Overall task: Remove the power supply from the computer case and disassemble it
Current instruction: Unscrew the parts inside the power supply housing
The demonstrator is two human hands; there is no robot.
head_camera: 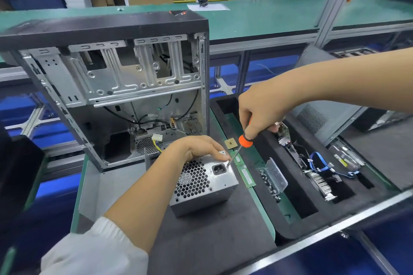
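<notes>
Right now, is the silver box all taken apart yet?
Not yet. The power supply is already out of the computer case. The left hand steadies it while the right hand works a screwdriver at its corner. Its cover remains on.

Matt grey metal power supply (207,187)
</notes>
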